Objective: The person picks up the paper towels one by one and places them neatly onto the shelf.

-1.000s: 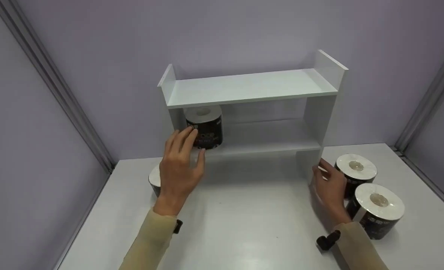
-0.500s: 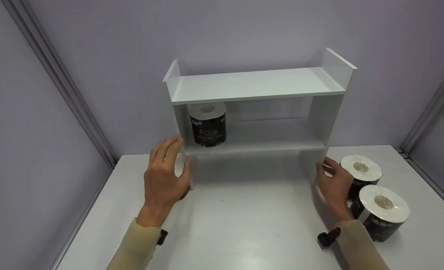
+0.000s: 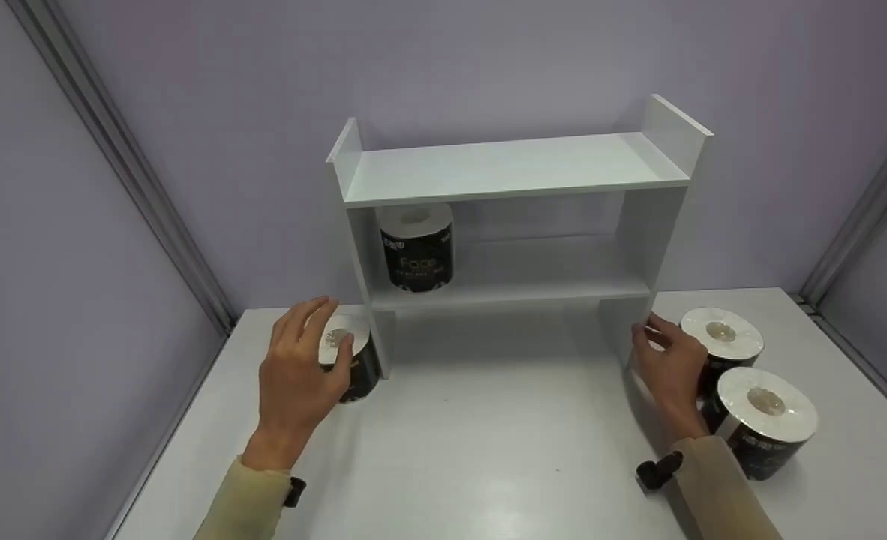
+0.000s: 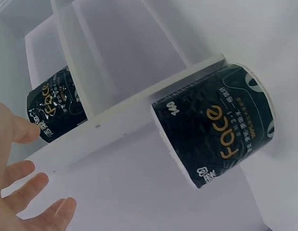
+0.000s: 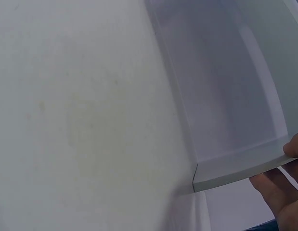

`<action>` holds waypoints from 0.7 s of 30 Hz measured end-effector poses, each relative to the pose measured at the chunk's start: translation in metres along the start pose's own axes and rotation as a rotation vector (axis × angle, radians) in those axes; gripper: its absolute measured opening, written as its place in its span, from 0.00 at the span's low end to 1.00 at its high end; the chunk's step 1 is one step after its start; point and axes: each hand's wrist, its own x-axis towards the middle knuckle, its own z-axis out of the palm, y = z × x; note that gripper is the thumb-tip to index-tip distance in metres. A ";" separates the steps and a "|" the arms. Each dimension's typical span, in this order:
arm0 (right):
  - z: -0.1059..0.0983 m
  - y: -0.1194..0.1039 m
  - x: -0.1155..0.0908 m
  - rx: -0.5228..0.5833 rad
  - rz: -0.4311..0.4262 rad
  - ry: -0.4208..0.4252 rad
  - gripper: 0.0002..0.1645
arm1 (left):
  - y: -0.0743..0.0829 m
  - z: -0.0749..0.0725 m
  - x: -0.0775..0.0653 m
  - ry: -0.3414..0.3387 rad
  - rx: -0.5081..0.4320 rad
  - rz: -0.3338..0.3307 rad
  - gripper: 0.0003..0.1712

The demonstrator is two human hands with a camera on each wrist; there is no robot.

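My left hand (image 3: 297, 375) hovers with spread fingers in front of a toilet paper roll (image 3: 362, 369) that stands on the table left of the shelf. In the left wrist view this roll (image 4: 216, 122) shows a black wrapper with gold "Face" lettering, apart from the fingertips. A second roll (image 3: 418, 255) stands upright at the left end of the white shelf's middle board (image 3: 548, 281). With thumb and fingers, my right hand (image 3: 669, 367) pinches the front edge of the shelf's right side panel (image 5: 242, 174), low down near the table.
Two more rolls stand on the table right of the shelf, a rear roll (image 3: 723, 337) and a front roll (image 3: 766, 420), close beside my right forearm. The shelf's top board (image 3: 503, 169) has raised side ends. Pale walls enclose the white table (image 3: 473, 465).
My left hand has moved away from the roll on the middle board, down and left to the roll on the table. My right hand stays at the side panel.
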 end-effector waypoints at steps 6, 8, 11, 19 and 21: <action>0.000 -0.001 0.002 -0.011 -0.038 0.007 0.15 | -0.005 -0.001 -0.003 -0.008 0.017 0.010 0.27; 0.001 -0.002 0.002 -0.024 -0.042 0.006 0.16 | -0.007 -0.001 -0.005 -0.011 0.025 0.019 0.27; 0.002 -0.003 0.001 -0.034 -0.034 -0.006 0.17 | -0.011 0.000 -0.007 -0.021 0.034 0.031 0.26; 0.001 -0.002 0.000 -0.018 -0.004 -0.021 0.19 | -0.027 0.008 -0.017 -0.079 0.040 0.033 0.27; -0.001 -0.002 -0.001 -0.018 0.005 -0.025 0.19 | -0.031 0.011 -0.020 -0.091 0.040 0.027 0.27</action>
